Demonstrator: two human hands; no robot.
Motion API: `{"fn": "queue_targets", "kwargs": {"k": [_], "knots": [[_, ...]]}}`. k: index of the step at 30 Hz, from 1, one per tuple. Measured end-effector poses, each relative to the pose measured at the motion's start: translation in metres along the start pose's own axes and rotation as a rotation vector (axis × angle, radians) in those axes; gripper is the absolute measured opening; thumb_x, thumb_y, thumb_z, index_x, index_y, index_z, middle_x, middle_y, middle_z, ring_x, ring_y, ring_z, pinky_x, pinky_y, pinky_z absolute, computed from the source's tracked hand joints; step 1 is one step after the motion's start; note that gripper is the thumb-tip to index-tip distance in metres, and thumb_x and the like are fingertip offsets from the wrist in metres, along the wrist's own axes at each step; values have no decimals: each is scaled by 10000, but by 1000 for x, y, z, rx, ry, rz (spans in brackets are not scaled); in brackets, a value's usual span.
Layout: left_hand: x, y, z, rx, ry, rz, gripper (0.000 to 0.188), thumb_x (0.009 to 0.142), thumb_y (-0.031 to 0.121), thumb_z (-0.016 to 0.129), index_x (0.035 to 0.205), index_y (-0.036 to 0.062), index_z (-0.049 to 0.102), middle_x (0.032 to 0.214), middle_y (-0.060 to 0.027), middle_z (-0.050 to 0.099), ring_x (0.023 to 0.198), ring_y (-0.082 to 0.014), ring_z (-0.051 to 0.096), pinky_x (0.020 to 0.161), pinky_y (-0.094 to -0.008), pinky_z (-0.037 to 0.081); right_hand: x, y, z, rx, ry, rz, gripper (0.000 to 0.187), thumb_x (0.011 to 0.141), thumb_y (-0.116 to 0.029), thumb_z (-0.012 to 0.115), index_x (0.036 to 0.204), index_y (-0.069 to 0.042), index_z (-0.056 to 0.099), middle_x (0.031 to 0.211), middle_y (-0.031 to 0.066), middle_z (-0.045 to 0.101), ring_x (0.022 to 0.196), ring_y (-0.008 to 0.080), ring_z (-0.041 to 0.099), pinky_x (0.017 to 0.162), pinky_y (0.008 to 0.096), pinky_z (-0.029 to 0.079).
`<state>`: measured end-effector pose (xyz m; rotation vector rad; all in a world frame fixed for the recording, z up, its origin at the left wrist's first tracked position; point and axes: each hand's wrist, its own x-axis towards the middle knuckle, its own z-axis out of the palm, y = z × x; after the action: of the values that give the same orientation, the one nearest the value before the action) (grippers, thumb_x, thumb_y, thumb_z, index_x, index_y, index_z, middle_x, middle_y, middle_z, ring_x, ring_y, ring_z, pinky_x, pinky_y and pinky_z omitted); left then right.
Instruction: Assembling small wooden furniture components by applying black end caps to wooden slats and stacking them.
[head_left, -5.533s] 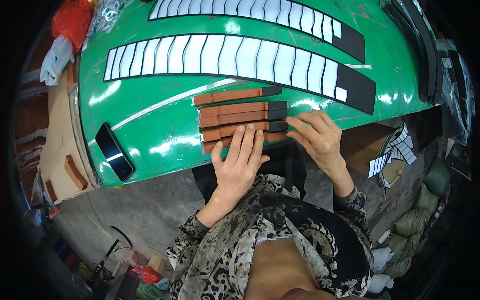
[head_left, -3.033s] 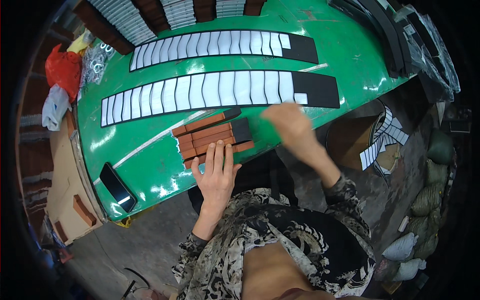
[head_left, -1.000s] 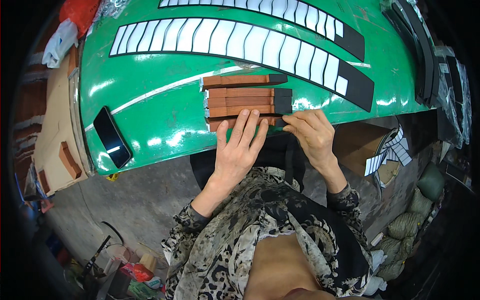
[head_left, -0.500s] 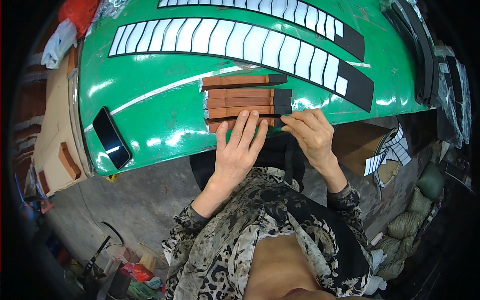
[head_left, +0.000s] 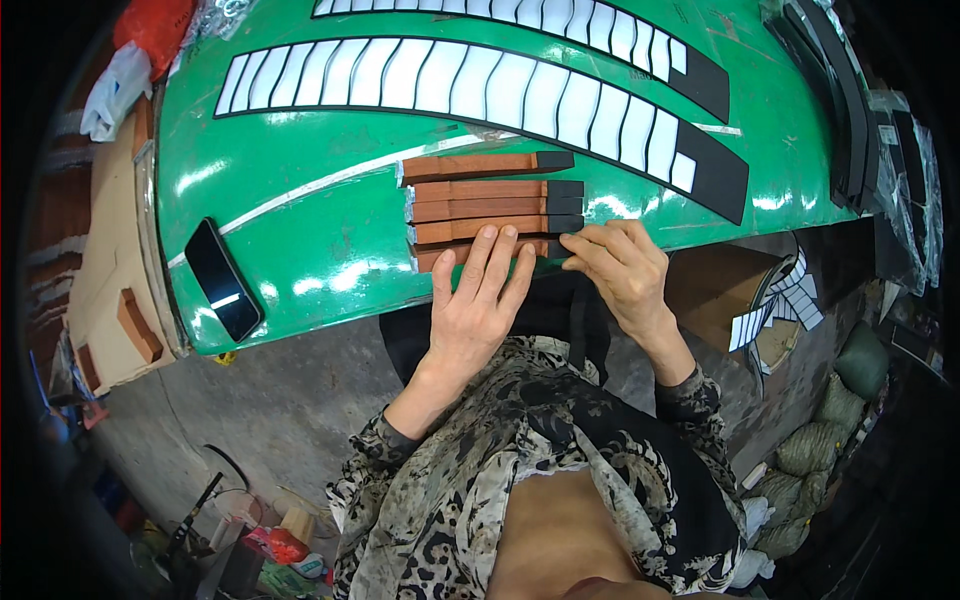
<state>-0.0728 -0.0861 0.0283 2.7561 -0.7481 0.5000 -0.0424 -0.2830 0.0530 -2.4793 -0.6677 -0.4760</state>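
Note:
Several reddish-brown wooden pieces with black ends lie side by side on the green tabletop (head_left: 330, 220). One wooden piece (head_left: 470, 165) lies a little apart on the far side, and a close-set group (head_left: 480, 208) sits nearer. My left hand (head_left: 475, 300) rests with fingers stretched out across the nearest wooden piece (head_left: 432, 258), pressing it down and partly covering it. At that piece's right end, thumb and forefinger of my right hand (head_left: 622, 262) pinch together on its black end (head_left: 556, 248). The fingertips hide the detail of what they grip there.
Two long curved black panels with white segments (head_left: 480, 80) lie across the table's far side. A smartphone (head_left: 223, 278) is at the left. Cardboard (head_left: 115, 250) holding loose wooden pieces adjoins the left edge. Below the right edge stands an open cardboard box (head_left: 715, 285) with white-striped strips.

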Motion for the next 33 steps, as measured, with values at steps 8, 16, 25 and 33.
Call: {"fn": "queue_targets", "kwargs": {"k": [8, 16, 25, 33], "knots": [[1, 1, -1, 11, -19, -3, 326, 799, 108, 588, 1119, 140, 644, 1247, -80, 576, 1193, -224, 518, 1061, -457, 201, -14, 8, -10, 70, 74, 91, 432, 578, -179, 801, 988, -106, 684, 904, 47, 632, 689, 196, 577, 558, 289, 478], [-3, 0, 4, 89, -16, 34, 279, 817, 124, 603, 1087, 156, 664, 1206, -88, 603, 1163, -240, 541, 1092, -472, 151, -29, 18, 0, 142, 12, 189, 377, 600, -147, 810, 944, -76, 673, 882, 45, 628, 709, 202, 585, 560, 297, 477], [-1, -2, 5, 136, -13, 67, 238, 833, 147, 609, 1062, 165, 671, 1168, -102, 622, 1148, -250, 555, 1110, -479, 113, -25, 19, 7, 189, 35, 159, 308, 610, -103, 798, 893, -67, 680, 875, 37, 634, 705, 190, 588, 548, 282, 477], [3, 0, 2, 140, -39, 16, 235, 840, 189, 601, 1069, 198, 656, 1183, -55, 614, 1138, -205, 561, 1068, -474, 190, -20, 13, 2, 116, 84, 126, 336, 604, -103, 791, 922, -76, 683, 930, 42, 646, 747, 204, 593, 581, 286, 490]]}}
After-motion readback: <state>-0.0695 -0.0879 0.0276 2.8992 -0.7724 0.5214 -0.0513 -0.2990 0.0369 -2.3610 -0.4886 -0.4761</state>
